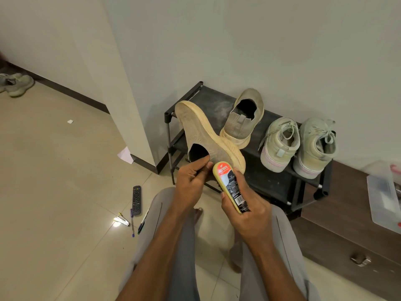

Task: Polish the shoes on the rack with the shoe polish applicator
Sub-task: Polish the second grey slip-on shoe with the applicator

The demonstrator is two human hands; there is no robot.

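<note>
Rack (pixel 280 181) holds three shoes (pixel 280 144); left hand (pixel 191 179) grips a fourth shoe (pixel 201 131).

Black metal-and-fabric shoe rack (pixel 280 183) stands against the wall. On its top shelf, left to right: beige knit slip-on shoe (pixel 243 118), then pair of pale green lace-up sneakers (pixel 298 146), heels toward camera. Second beige knit slip-on (pixel 206 135) held up in front of rack's left end, left hand (pixel 192 177) at its collar. Right hand (pixel 243 207) holds yellow shoe polish applicator bottle (pixel 231 189) just right of that collar. Black remote control (pixel 136 200) lies on tiled floor (pixel 54 170), left of hands.
</note>
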